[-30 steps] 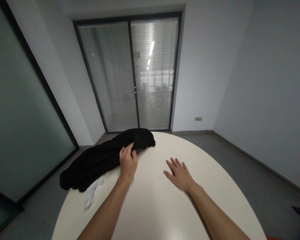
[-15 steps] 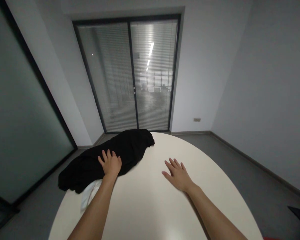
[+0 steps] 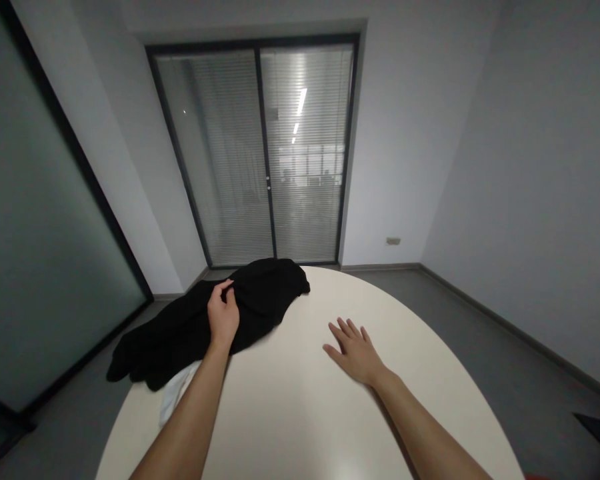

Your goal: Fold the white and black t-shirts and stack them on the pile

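Note:
A black cloth garment (image 3: 267, 293) lies bunched along the far left part of the round white table (image 3: 290, 407), part of it reaching past the edge. My left hand (image 3: 224, 313) is closed in a pinch on a fold at the garment's middle. Beneath the near side of the black fabric a piece of white cloth (image 3: 173, 397) sticks out, partly covered by my left forearm. To the right, my right hand (image 3: 355, 353) rests flat on the tabletop with fingers spread, apart from the garment and holding nothing.
Beyond the table stands a glass double door (image 3: 265, 160) with blinds and a dark frame. A frosted glass panel (image 3: 45, 233) is on the left. A wall socket (image 3: 393, 241) sits low on the far wall. A dark pointed object (image 3: 597, 430) shows at the lower right.
My left hand has gone from lying open on the black garment to pinching a fold of it, slightly farther forward. The garment's left end has shifted a little left. My right hand stays put.

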Demonstrator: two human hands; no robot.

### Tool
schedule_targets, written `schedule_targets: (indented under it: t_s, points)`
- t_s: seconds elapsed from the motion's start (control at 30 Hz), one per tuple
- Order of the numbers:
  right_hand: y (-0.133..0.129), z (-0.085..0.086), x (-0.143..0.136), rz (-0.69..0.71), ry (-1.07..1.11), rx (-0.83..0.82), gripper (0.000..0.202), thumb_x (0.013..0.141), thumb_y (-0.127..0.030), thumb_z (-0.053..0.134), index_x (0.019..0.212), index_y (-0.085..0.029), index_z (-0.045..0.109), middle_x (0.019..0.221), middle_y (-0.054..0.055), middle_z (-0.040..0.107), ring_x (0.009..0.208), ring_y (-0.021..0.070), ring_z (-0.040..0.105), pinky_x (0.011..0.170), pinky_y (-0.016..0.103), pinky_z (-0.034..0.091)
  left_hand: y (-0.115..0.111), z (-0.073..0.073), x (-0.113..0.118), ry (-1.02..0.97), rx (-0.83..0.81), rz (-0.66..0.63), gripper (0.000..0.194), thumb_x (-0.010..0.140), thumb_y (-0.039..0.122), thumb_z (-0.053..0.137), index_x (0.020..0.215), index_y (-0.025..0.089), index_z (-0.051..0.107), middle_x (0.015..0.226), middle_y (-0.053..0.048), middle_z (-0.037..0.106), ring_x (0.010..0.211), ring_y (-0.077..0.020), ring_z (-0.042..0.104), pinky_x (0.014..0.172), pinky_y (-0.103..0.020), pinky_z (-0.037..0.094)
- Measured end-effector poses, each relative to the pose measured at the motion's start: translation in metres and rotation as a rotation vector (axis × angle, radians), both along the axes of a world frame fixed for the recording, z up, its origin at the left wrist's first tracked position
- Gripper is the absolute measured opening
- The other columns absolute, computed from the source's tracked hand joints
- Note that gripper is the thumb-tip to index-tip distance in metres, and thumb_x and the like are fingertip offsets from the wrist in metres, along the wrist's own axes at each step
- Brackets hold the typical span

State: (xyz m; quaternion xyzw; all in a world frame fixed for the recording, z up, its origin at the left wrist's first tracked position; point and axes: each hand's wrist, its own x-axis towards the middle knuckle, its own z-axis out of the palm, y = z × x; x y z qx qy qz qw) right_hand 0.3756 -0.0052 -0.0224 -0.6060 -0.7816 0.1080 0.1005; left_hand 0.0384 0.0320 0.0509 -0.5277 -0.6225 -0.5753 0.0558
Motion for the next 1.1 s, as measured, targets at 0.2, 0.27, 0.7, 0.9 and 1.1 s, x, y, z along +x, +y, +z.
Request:
schedule_targets:
  t_s: [0.2,0.27,0.7,0.9,1.1]
  points:
    - [-0.002,0.003,-0.002,-0.008,-0.006,-0.005,0.075,0.096,-0.067,0.036,0.157,-0.023,0.036,0.166,0.010,0.022,0.154,0.0331,0.013,0.123,0.055,0.008,-0.018,0.016,0.038,0.008,-0.164,-0.490,0.026,0.093,0.036,0.054,0.107,0.018,0.068,0.098,-0.006,0.074,0.089,-0.0194,0.071,0.084,-0.030,0.057]
    - [-0.002,0.003,-0.003,-0.007,-0.006,-0.002,0.075,0.096,-0.067,0.036,0.157,-0.023,0.036,0.166,0.010,0.022,0.154,0.0334,0.013,0.123,0.055,0.008,-0.023,0.013,0.045,0.103,-0.265,-0.425,0.030,0.095,0.036,0.054,0.116,0.019,0.067,0.100,-0.007,0.074,0.085,-0.0200,0.071,0.080,-0.032,0.057]
    - [0.000,0.000,-0.001,0.001,-0.009,-0.003,0.074,0.097,-0.067,0.036,0.157,-0.024,0.036,0.166,0.010,0.021,0.155,0.0329,0.012,0.123,0.055,0.007,-0.004,-0.049,0.016,0.482,-0.554,0.044,0.043,0.091,0.024,0.055,0.132,0.011,0.063,0.132,-0.023,0.064,0.129,-0.0356,0.056,0.113,-0.055,0.035]
    - [-0.001,0.002,-0.002,0.001,0.005,-0.002,0.075,0.096,-0.067,0.036,0.157,-0.023,0.036,0.166,0.010,0.021,0.154,0.0334,0.012,0.123,0.056,0.007,-0.003,-0.020,0.029,0.372,-0.260,-0.157,0.046,0.097,0.013,0.038,0.139,0.016,0.058,0.141,-0.011,0.059,0.129,-0.0191,0.057,0.111,-0.032,0.044]
    - [-0.003,0.004,-0.004,0.000,0.040,0.018,0.071,0.097,-0.064,0.036,0.155,-0.022,0.040,0.166,0.010,0.025,0.154,0.0334,0.014,0.123,0.056,0.008,-0.045,0.013,0.075,0.397,-0.229,-0.798,0.037,0.094,0.025,0.055,0.129,0.025,0.068,0.123,-0.006,0.071,0.116,-0.0211,0.065,0.105,-0.037,0.050]
